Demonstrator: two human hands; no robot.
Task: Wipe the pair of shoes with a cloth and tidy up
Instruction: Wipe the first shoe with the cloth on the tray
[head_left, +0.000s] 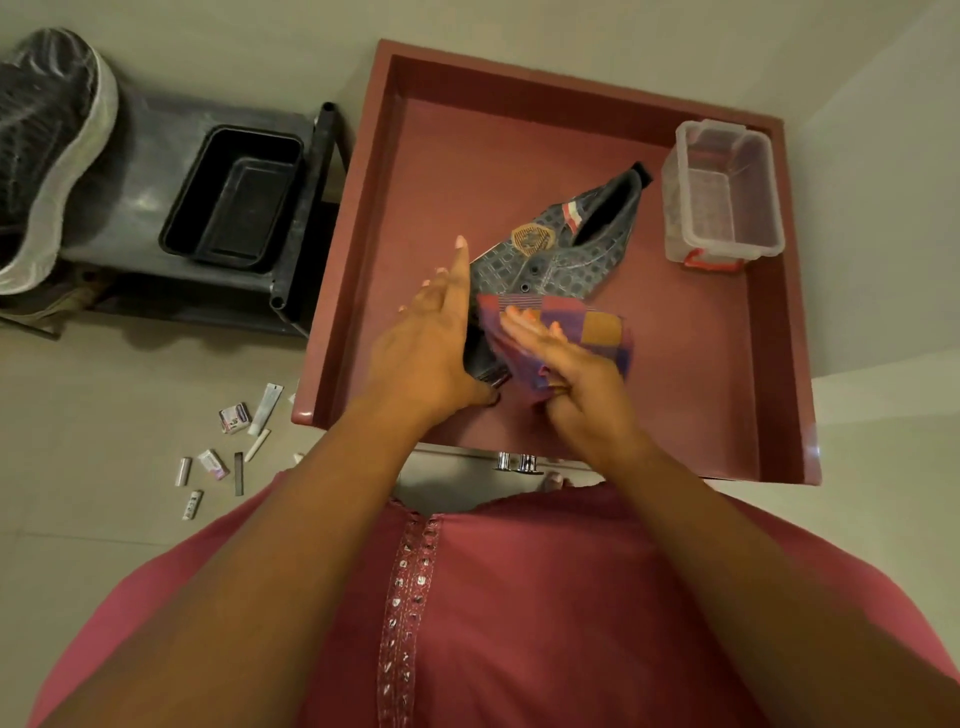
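A grey shoe (563, 254) lay on the red worktop (675, 364). The left hand (431, 343) pressed flat against its side, fingers straight. The right hand (571, 374) pressed a cloth (597, 338) on it, grip apart.

Grey patterned shoe (561, 254) lay on maroon tray-top table (779, 374), toe toward viewer. Left hand (431, 343) steadied toe end, fingers straight, thumb tucked under. Right hand (571, 384) pressed checked purple-orange cloth (566, 338) onto toe, fingers extended. Clear plastic box (724, 192) stood just beside heel. On dark rack (145, 171) left: black tub (234, 197), second shoe (47, 150) sole-up. Small packets (228, 447) scattered on floor.
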